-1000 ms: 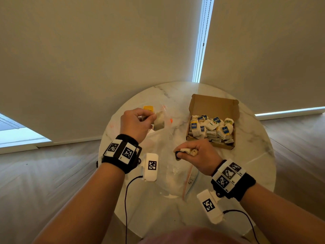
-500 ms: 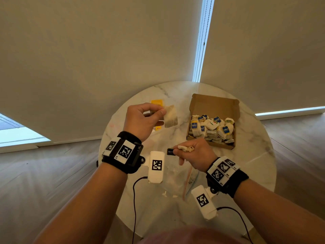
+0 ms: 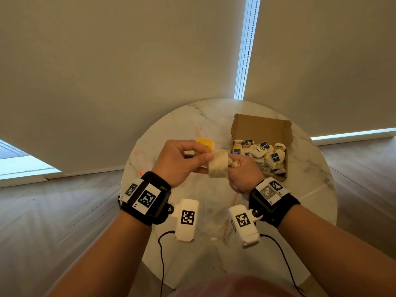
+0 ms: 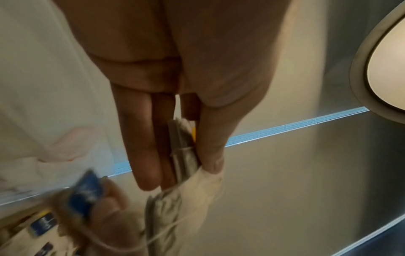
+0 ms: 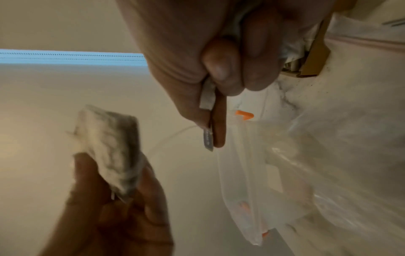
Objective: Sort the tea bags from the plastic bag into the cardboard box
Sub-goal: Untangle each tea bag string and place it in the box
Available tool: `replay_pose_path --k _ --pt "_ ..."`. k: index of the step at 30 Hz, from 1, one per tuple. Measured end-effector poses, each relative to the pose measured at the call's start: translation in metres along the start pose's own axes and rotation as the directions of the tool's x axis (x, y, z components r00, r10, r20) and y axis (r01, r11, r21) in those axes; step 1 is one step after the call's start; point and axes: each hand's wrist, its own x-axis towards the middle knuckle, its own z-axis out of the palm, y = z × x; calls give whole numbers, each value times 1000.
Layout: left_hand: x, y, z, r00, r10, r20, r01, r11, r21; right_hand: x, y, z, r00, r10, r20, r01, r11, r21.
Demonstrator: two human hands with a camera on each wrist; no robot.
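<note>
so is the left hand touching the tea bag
Touching. In the head view the left hand pinches the tea bag at its edge; the left wrist view shows fingers clamping it.

Round marble table [image 3: 310,189]; wood floor [image 3: 53,211]; beige blinds [image 3: 128,61], daylight strips at edges.

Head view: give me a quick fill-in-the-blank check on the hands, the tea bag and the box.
1. The left hand pinches a loose ____ above the marble table.
2. The cardboard box of tea bags lies on the person's ____ side of the table.
3. The tag pinched in the right hand, seen from the left wrist, is coloured ____.
4. The box's lid stands ____.

Missing words: tea bag; right; blue; open
</note>
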Motion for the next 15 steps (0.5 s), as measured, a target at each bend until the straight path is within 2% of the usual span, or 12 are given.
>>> replay_pose_path --k 4,9,15 --pt "-10 -17 -2 996 -85 19 85 996 5 2 -16 -4 999 -48 16 47 996 76" --pt "-16 -34 -4 986 -168 1 168 984 57 2 -30 -10 982 -188 -8 187 980 -71" --pt "-14 -38 0 980 -186 -73 192 979 73 -18 -49 -11 968 -203 151 214 975 -60"
